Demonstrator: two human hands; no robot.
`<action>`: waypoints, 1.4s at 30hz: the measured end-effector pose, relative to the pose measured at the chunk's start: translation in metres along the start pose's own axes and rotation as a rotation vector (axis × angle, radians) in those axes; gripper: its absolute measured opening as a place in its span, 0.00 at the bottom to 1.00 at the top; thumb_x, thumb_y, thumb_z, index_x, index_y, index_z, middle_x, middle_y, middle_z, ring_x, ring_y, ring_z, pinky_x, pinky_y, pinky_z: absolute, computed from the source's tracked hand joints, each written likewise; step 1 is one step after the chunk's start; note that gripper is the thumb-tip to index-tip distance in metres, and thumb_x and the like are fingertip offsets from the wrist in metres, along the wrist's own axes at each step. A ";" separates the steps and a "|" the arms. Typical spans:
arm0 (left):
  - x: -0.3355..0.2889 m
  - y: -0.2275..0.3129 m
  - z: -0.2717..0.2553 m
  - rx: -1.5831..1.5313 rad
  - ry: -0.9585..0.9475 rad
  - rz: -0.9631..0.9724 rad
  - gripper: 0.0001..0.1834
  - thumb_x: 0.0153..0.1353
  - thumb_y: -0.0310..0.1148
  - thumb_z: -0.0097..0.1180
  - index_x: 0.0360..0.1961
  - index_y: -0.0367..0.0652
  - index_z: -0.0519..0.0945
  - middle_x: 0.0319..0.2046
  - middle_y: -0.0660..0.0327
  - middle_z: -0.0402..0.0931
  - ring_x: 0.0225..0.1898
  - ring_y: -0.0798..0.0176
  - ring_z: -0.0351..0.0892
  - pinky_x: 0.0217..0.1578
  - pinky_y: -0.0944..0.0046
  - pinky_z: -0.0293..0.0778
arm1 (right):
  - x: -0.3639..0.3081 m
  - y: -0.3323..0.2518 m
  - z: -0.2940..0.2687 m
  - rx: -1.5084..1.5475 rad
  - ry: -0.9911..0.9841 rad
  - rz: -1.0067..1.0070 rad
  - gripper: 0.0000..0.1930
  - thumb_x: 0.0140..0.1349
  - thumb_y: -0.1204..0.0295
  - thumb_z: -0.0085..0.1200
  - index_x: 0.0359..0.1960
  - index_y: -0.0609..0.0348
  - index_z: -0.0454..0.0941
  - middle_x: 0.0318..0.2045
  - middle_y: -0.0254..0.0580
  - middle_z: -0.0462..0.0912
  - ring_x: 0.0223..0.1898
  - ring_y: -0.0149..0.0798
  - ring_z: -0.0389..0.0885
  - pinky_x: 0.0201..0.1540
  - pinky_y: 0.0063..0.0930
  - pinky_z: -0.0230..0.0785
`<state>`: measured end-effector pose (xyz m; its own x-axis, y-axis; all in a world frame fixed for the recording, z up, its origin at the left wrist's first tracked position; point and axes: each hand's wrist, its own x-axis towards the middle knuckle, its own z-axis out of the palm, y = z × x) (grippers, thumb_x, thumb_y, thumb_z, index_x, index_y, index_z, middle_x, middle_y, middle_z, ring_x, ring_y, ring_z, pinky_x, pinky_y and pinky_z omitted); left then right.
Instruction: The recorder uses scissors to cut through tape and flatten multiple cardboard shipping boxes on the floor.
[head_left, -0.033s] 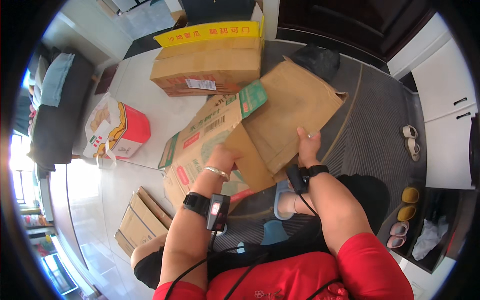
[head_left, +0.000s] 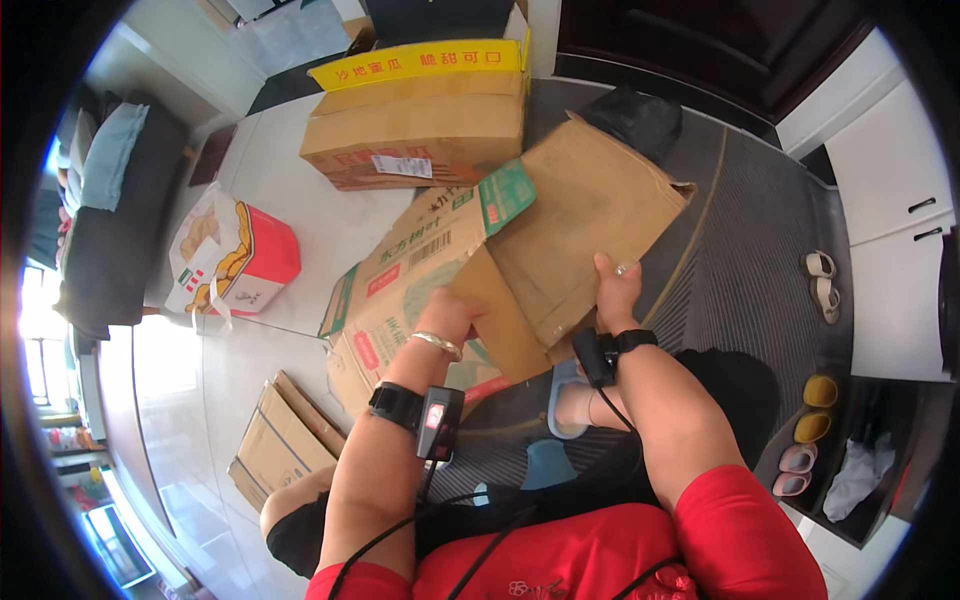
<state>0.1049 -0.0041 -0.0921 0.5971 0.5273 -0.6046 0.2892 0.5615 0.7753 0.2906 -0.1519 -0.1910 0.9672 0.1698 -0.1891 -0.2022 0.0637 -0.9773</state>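
Gripping a flattened brown cardboard box point(head_left: 590, 215), the right hand point(head_left: 612, 290) pinches its near edge; its long axis runs up-right from that grip. The left hand point(head_left: 447, 315) presses, fingers spread, on a printed green-and-red carton point(head_left: 420, 265) alongside.

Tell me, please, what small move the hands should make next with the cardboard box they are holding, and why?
Probably press the big brown flap down flat. The right hand grips its near edge and the left hand rests on the printed cardboard box, which is partly collapsed but angled up off the floor. Flattened boxes lie at the left, so flattening seems likely.
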 end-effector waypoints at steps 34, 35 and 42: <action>0.034 -0.275 -0.498 1.087 0.304 -0.227 0.19 0.55 0.38 0.49 0.46 0.41 0.71 0.40 0.53 0.75 0.44 0.53 0.73 0.43 0.60 0.69 | 0.182 0.022 0.003 -1.041 -0.571 0.590 0.49 0.47 0.54 0.61 0.64 0.59 0.42 0.62 0.54 0.53 0.61 0.49 0.56 0.58 0.39 0.54; 0.034 -0.264 -0.486 1.410 0.181 -0.017 0.19 0.57 0.38 0.48 0.46 0.38 0.70 0.40 0.53 0.75 0.44 0.54 0.73 0.44 0.62 0.68 | 0.184 0.023 -0.001 -0.811 -0.591 0.669 0.51 0.46 0.58 0.63 0.64 0.60 0.39 0.62 0.54 0.52 0.62 0.48 0.54 0.59 0.39 0.53; 0.016 -0.138 -0.376 -0.133 0.446 -0.283 0.21 0.50 0.24 0.60 0.46 0.35 0.69 0.36 0.60 0.75 0.37 0.64 0.76 0.37 0.66 0.73 | 0.213 0.037 -0.024 -0.913 -0.672 0.775 0.48 0.44 0.63 0.65 0.62 0.68 0.45 0.60 0.53 0.56 0.60 0.47 0.57 0.59 0.37 0.53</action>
<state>-0.2071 0.1666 -0.2777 0.1256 0.5468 -0.8278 0.2782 0.7815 0.5584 0.4927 -0.1365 -0.2700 0.3413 0.3212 -0.8834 -0.2257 -0.8843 -0.4087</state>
